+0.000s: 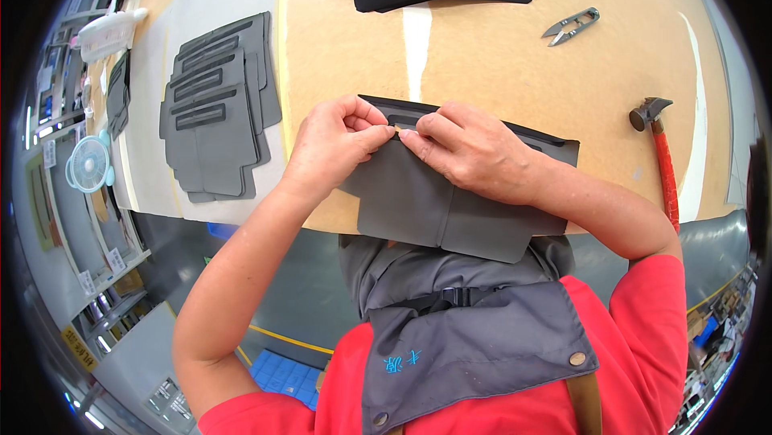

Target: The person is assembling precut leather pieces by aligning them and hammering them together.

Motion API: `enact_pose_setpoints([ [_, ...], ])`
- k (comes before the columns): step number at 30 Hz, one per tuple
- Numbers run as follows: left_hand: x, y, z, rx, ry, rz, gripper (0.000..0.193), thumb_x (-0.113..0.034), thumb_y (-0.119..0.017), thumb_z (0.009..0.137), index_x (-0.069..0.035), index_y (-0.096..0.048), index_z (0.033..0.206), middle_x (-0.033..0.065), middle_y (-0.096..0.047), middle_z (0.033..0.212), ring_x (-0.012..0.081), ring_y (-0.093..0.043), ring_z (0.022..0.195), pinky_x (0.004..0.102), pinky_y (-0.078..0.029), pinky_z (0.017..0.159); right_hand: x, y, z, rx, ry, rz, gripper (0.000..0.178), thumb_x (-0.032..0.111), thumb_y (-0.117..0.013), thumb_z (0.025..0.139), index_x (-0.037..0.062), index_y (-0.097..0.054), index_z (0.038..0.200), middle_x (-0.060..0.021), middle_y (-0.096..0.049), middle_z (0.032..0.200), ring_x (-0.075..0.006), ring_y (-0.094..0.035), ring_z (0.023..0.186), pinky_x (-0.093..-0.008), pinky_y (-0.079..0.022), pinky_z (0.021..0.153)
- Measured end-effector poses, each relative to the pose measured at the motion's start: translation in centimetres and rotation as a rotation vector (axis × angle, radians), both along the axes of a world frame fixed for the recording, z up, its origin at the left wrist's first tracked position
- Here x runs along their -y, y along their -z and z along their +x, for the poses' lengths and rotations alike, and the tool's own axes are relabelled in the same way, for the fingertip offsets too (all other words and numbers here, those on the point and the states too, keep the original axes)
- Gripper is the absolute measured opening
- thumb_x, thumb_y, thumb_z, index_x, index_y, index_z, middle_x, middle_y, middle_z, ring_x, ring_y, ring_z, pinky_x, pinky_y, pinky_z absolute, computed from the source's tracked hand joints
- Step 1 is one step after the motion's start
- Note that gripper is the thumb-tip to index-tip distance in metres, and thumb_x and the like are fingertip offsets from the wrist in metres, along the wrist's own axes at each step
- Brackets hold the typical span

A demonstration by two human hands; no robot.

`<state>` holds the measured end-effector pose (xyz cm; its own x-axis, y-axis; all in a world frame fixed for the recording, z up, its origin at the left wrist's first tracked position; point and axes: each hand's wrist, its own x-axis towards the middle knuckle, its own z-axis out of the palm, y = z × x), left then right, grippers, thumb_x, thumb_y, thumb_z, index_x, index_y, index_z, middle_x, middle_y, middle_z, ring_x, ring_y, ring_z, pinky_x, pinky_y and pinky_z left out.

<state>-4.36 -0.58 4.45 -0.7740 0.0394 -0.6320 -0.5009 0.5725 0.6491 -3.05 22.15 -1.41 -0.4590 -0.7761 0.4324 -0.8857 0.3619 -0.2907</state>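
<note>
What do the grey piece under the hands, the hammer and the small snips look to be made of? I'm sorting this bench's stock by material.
Grey piece: probably matte leather or leather-like sheet; it folds softly and has clean cut edges. Hammer: dark, dull metal head on a glossy red handle, material unclear. Snips: bare silvery metal with a faint shine.

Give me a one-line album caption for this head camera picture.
Both hands, left hand and right hand, pinch the top edge of a grey cut panel on a workbench, hammer and snips nearby.
</note>
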Motion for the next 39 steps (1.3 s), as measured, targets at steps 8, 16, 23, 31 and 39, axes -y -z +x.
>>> enact_pose_setpoints([
  [8, 0.0, -0.1, -0.2, 0.059, 0.005, 0.018, 0.015, -0.013, -0.08, 0.088, -0.004, -0.07, 0.095, 0.001, -0.067, 0.085, 0.0083, -0.063, 0.078, 0.0246, -0.055, 0.071, 0.0, 0.3, 0.1, -0.035, 0.011, -0.051, 0.04, 0.009, -0.066, 0.079, -0.0076, -0.066, 0.116, -0.0072, -0.054, 0.091, -0.0216, -0.056, 0.084, -0.0328, -0.051, 0.074],
  [16, 0.1, -0.3, -0.4, 0.06, 0.004, 0.038, 0.016, -0.014, -0.08, 0.088, -0.005, -0.07, 0.094, 0.0008, -0.067, 0.085, 0.0081, -0.063, 0.077, 0.0242, -0.055, 0.071, -0.1, 0.3, -0.1, 0.045, 0.017, -0.077, 0.039, 0.01, -0.067, 0.079, -0.0026, -0.068, 0.116, -0.0073, -0.055, 0.095, -0.0224, -0.057, 0.087, -0.0323, -0.052, 0.075],
  [23, 0.4, -0.3, -0.4, 0.075, 0.018, 0.035, 0.015, -0.013, -0.08, 0.088, -0.004, -0.07, 0.094, 0.0008, -0.067, 0.085, 0.0078, -0.063, 0.078, 0.0238, -0.055, 0.071, -0.2, 0.2, 0.0, 0.096, 0.024, -0.101, 0.038, 0.009, -0.067, 0.08, -0.0002, -0.067, 0.117, -0.0078, -0.057, 0.096, -0.0233, -0.059, 0.091, -0.0336, -0.054, 0.077],
  [31, 1.3, 0.0, 0.7, -0.018, -0.032, 0.156, 0.014, -0.011, -0.078, 0.09, -0.002, -0.071, 0.099, 0.0005, -0.068, 0.091, 0.0079, -0.064, 0.081, 0.0233, -0.056, 0.071, 0.1, 0.5, 0.2, 0.138, 0.036, -0.11, 0.036, 0.009, -0.066, 0.082, 0.0003, -0.068, 0.117, -0.0084, -0.058, 0.098, -0.0245, -0.059, 0.092, -0.0352, -0.054, 0.078],
  [39, 0.0, 3.1, 6.8, -0.99, 0.311, -0.246, 0.03, 0.002, -0.07, 0.092, -0.006, -0.075, 0.12, 0.0093, -0.067, 0.106, 0.0258, -0.063, 0.094, 0.0339, -0.053, 0.077, 0.2, 0.1, 0.2, 0.167, 0.056, -0.113, 0.039, 0.004, -0.066, 0.083, 0.0018, -0.068, 0.121, -0.0097, -0.061, 0.101, -0.0253, -0.061, 0.092, -0.0358, -0.054, 0.08],
])
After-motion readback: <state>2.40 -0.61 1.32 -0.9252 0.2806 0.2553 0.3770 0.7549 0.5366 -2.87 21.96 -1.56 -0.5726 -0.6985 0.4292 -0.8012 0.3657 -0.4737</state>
